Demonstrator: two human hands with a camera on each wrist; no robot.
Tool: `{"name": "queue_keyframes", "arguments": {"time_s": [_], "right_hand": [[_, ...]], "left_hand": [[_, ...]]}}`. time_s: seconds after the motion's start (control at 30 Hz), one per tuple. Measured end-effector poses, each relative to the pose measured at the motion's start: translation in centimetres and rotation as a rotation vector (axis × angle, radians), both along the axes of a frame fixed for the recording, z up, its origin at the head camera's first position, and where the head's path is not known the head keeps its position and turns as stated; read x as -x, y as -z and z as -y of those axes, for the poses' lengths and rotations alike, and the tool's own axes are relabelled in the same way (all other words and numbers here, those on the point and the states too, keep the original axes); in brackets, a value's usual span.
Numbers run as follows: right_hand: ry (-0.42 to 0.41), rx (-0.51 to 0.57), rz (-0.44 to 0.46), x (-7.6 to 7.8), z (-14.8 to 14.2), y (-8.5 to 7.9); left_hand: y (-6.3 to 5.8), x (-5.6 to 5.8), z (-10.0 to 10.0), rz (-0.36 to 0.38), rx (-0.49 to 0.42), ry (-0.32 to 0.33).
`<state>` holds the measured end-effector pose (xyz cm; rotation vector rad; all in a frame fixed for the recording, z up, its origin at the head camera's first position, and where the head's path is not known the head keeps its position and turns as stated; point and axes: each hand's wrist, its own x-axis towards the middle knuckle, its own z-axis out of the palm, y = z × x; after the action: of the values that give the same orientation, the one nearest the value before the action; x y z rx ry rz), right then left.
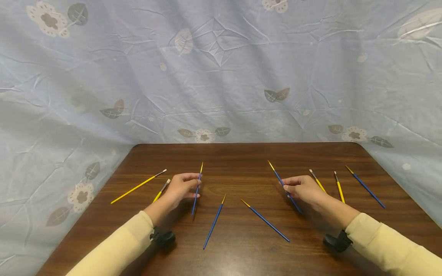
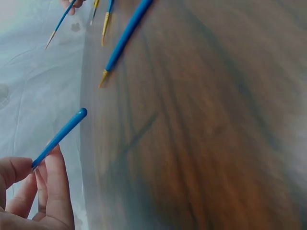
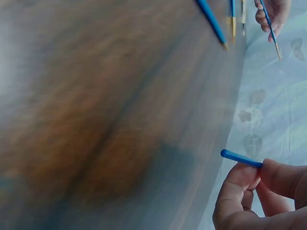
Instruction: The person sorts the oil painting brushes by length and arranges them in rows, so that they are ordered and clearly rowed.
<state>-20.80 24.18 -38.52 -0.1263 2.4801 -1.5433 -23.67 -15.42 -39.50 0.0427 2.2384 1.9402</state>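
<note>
Between thumb and fingertips, my left hand [image 1: 182, 188] pinches a blue-handled paintbrush [image 1: 194, 203], its yellow tip pointing to the far edge. The blunt handle end of that brush [image 2: 64, 130] sticks out of the fingers in the left wrist view, and its shadow falls on the tabletop. My right hand [image 1: 304, 188] likewise pinches a second blue paintbrush [image 1: 277, 175], which leans to the left at its tip. In the right wrist view the handle end of this brush [image 3: 240, 158] shows beside the thumb. Two blue paintbrushes, one left [image 1: 215, 224] and one right [image 1: 269, 223], lie between the hands.
On the brown wooden table [image 1: 238, 260], two yellow brushes [image 1: 134, 189] lie left of my left hand. Right of my right hand lie two more yellow brushes [image 1: 340, 189] and a blue brush [image 1: 366, 188]. A flowered pale cloth [image 1: 221, 84] hangs behind the table.
</note>
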Motion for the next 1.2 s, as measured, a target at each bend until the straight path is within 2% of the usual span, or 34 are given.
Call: {"name": "queue_keyframes", "arguments": {"time_s": [0.37, 0.5, 0.67, 0.93, 1.2], "right_hand": [[0.011, 0.166, 0.090, 2.2, 1.8, -1.1], [0.033, 0.238, 0.107, 3.1, 2.2, -1.2], [0.040, 0.320, 0.126, 4.3, 2.7, -1.4], [0.049, 0.379, 0.137, 6.4, 3.5, -1.5], [0.107, 0.403, 0.144, 8.2, 4.0, -1.4]], "left_hand": [[-0.4, 1.8, -2.2, 0.026, -0.038, -0.003], [-0.7, 2.4, -3.4, 0.010, -0.048, -0.006], [-1.0, 3.5, -4.8, 0.022, -0.102, 0.002], [-1.3, 5.9, -7.1, 0.082, -0.160, 0.012], [-1.2, 7.9, -8.1, 0.119, -0.208, 0.007]]}}
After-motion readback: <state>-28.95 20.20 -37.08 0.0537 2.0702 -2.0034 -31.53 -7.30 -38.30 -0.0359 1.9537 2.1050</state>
